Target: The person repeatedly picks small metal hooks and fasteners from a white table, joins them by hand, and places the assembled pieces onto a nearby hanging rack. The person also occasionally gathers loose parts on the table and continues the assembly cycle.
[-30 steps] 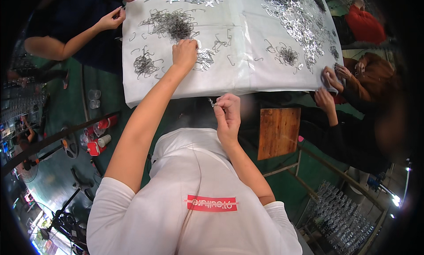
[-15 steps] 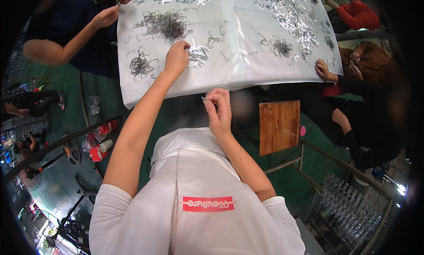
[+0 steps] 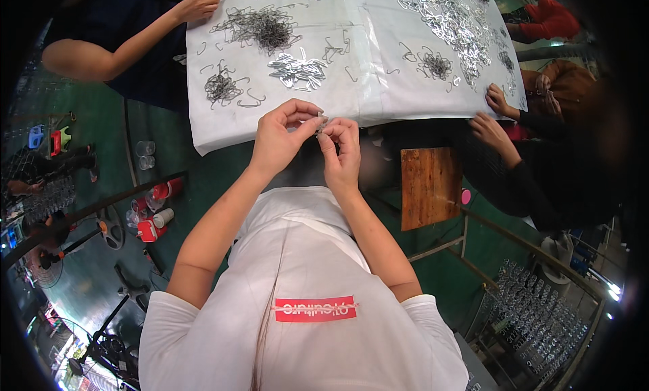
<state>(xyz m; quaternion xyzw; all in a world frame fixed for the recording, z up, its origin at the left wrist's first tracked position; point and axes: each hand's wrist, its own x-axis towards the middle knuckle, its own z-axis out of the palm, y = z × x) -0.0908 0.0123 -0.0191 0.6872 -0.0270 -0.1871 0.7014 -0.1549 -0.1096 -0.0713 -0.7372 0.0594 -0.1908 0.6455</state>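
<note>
My left hand (image 3: 282, 135) and my right hand (image 3: 343, 157) meet just off the near edge of the white-covered table (image 3: 233, 128). Both are closed, fingertips pinching at small metal pieces (image 3: 321, 126) between them; the fingers largely hide their shape. Beyond my hands on the table is a heap of shiny flat metal strips (image 3: 297, 72). To its left lies a small tangle of dark wire hooks (image 3: 222, 88), and behind it a larger pile of wire hooks (image 3: 270, 32). A few single hooks (image 3: 336, 49) lie to the right of the strips.
More shiny strips (image 3: 453, 29) and hooks (image 3: 434, 66) cover the table's right part. A co-worker's hand (image 3: 197, 7) rests at the left edge; another's hands (image 3: 497, 135) are at the right. A wooden stool (image 3: 429, 188) stands on my right, above a metal frame (image 3: 436, 249).
My left hand has come back from the strip heap to meet my right hand. The left co-worker's hand has moved onto the table edge, and the right co-worker's lower hand has risen.
</note>
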